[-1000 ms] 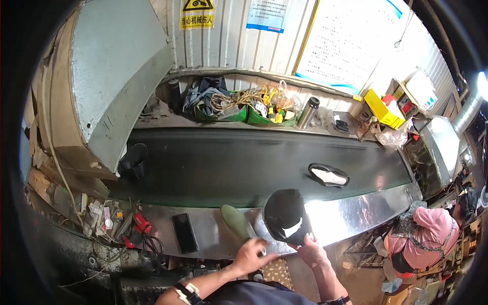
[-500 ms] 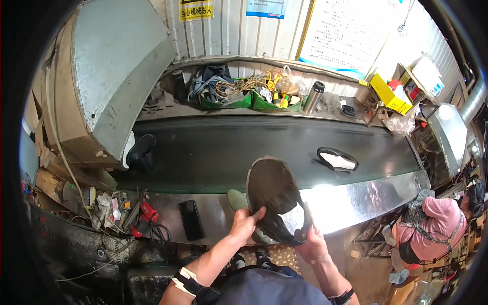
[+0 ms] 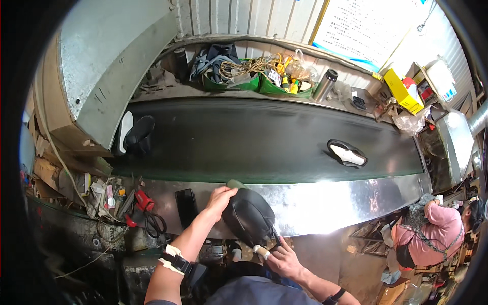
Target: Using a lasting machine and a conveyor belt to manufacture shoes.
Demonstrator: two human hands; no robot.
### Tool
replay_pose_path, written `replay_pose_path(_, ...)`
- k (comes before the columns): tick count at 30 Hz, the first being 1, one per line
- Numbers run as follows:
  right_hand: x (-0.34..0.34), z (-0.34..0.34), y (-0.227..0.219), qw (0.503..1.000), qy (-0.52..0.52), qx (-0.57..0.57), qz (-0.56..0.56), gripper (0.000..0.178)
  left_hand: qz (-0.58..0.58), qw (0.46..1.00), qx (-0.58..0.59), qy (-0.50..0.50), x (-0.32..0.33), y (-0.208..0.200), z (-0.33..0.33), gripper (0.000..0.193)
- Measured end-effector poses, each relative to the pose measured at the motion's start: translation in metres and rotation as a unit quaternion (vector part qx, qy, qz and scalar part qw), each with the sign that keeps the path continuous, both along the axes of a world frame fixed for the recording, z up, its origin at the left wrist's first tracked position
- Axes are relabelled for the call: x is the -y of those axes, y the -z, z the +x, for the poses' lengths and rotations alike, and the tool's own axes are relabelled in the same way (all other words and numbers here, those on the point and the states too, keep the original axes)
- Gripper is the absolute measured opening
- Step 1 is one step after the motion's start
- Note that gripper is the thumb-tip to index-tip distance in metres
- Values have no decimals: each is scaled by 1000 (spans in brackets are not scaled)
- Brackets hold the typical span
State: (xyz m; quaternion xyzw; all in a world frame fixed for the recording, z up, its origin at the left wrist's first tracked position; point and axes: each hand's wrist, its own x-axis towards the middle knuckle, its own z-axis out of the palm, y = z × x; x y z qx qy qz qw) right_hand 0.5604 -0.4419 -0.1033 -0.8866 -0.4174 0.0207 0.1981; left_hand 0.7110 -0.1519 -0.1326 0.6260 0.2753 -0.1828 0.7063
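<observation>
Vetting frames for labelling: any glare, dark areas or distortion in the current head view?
Head view: strong glare washes out the steel ledge right of the black shoe upper; also head view: the lower-left machinery sinks into shadow, the dark belt's long edges bow, the picture's rim goes black.

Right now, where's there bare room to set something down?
The dark belt, between the left-end black item and the white-filled shoe. Also the metal ledge, right of the black shoe you're holding. Crowded: the ledge's left end, with phone and red tool, and the back shelf around the green bins.
</observation>
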Motion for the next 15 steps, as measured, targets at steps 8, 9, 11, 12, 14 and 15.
replay_pose_path(8,-36,35,67,923,167,-71,338,68,459,859,219,-58,2,50,39,32)
replay_pose_path(9,-39,39,64,922,188,-59,334,77,441,875,184,-72,11,44,36,33)
replay_pose_path(11,-39,39,62,920,208,-48,328,86,447,874,164,-94,22,44,33,39)
replay_pose_path(12,-36,38,63,913,220,-97,330,92,447,875,162,-94,24,46,29,39)
replay_pose_path(14,-23,27,59,903,228,-152,332,97,445,886,123,-47,24,50,10,41)
replay_pose_path(15,-6,17,52,896,208,-217,327,96,429,899,88,-17,27,50,-5,43)
